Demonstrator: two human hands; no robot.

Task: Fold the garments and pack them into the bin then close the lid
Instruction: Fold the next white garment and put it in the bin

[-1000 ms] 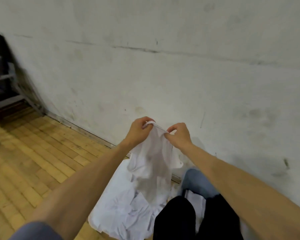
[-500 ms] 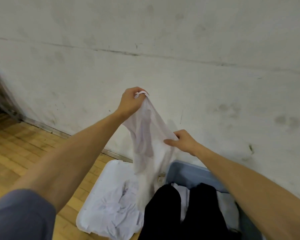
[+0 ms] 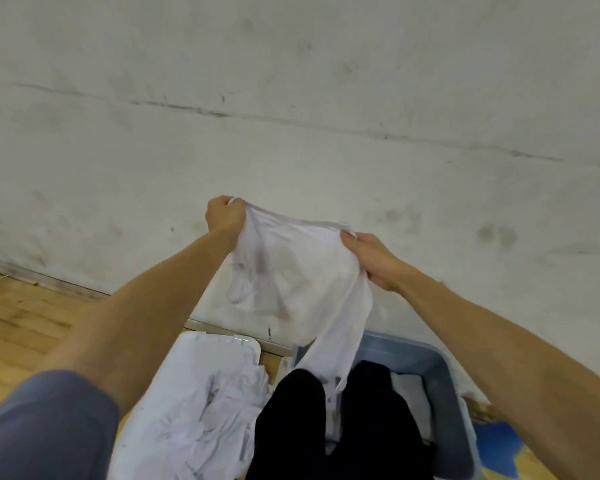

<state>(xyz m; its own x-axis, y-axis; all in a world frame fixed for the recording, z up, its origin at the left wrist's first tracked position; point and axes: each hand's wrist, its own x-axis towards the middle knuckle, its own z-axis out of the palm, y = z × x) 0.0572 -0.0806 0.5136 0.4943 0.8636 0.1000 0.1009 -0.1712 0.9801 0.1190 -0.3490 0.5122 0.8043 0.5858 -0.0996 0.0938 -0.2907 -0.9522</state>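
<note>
- Since half a second ago the hands have drawn apart: the left hand has dropped, the right hand has risen, and the white garment now spreads between them.
- Its top edge runs left to right, dipping right; the thin, translucent cloth hangs down over the grey plastic bin.
- Both hands' fingers pinch the top edge.
- A white lid carries crumpled white cloth.
</note>
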